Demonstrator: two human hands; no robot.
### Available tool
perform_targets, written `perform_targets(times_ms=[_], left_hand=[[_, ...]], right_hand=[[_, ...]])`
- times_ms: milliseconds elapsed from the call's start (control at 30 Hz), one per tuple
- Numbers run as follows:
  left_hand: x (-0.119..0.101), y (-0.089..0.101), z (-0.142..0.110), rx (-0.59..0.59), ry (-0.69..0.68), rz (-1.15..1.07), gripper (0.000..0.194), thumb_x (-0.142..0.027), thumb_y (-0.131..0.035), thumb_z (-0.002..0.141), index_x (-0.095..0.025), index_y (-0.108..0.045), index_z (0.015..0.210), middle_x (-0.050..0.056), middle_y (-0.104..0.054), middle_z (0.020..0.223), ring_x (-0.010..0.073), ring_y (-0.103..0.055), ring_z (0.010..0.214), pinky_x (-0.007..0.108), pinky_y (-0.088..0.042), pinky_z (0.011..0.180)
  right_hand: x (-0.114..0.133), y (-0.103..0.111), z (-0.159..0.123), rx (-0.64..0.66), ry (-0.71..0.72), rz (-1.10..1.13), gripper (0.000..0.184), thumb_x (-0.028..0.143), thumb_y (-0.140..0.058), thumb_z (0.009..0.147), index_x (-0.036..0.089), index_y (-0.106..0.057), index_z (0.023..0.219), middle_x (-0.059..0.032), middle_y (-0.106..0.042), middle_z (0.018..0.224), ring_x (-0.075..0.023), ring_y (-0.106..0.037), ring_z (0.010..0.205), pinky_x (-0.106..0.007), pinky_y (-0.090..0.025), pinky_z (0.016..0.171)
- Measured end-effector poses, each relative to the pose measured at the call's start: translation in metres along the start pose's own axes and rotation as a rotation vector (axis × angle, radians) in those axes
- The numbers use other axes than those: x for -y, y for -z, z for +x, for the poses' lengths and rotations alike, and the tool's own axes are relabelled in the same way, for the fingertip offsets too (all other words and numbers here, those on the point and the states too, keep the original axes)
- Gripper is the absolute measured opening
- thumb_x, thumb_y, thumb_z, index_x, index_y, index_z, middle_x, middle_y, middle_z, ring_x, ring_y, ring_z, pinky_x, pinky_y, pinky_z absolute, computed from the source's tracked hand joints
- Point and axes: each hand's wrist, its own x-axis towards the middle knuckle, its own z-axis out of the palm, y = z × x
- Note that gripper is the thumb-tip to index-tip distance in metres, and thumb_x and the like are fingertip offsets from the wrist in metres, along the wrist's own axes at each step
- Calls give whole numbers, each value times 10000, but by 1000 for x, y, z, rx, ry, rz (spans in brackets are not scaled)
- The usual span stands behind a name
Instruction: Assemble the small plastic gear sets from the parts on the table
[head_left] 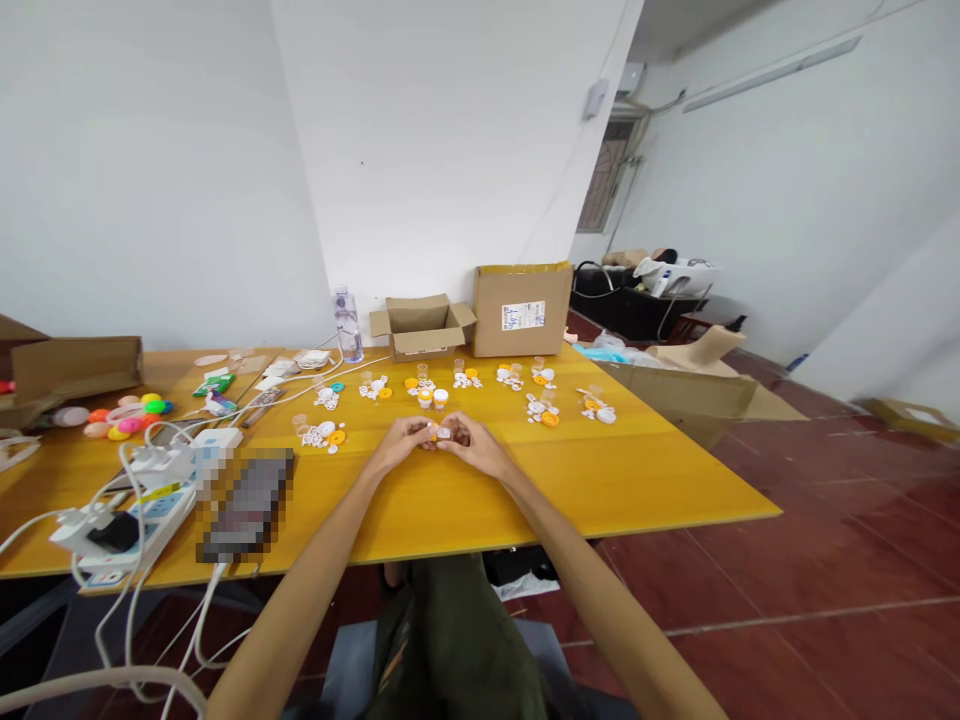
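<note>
Above the middle of the yellow table (450,510), my left hand (401,444) and my right hand (476,446) meet at the fingertips. Both are closed on a small orange-and-white plastic piece (442,433), whose exact kind is too small to make out. Just beyond my fingers stand two small clear containers, one with a yellow-and-white top (425,397) and one with a white top (441,396). Around them lie several groups of white gear-like bits, orange discs and clear cups, such as a left group (321,434) and a right group (543,411).
Behind the parts are a small carton (421,330), a taller carton (521,310) and a water bottle (347,325). At left lie a phone-like dark device (251,505), a power strip (161,525) with loose cables, and colourful balls (127,418). A large cardboard box (675,400) stands beyond the right edge.
</note>
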Motion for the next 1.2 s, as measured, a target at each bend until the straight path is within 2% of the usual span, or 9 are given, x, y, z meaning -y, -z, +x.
perform_targets(times_ms=[400,800,1200], left_hand=[[-1,0,0,7,13,7,370,-478,-782,694,-148,-741,858,46,-737,707,184,-686,672,289,-528,703],[-2,0,0,4,12,11,372,-498,-765,709,-152,-744,845,47,-736,692,180,-676,653,288,-531,691],[-4,-1,-1,14,17,-13,419,-515,-807,635,-148,-745,829,49,-749,732,161,-665,638,272,-528,683]], right_hand=[[2,3,-2,-15,26,-65,283,490,-646,834,209,-644,861,-5,-693,793,-169,-624,709,-292,-504,687],[0,3,-1,-52,25,-54,166,314,-710,750,225,-613,850,14,-681,836,-158,-618,687,-284,-493,666],[7,4,-4,-25,11,-115,254,454,-642,825,206,-676,861,-18,-723,795,-187,-646,716,-292,-498,681]])
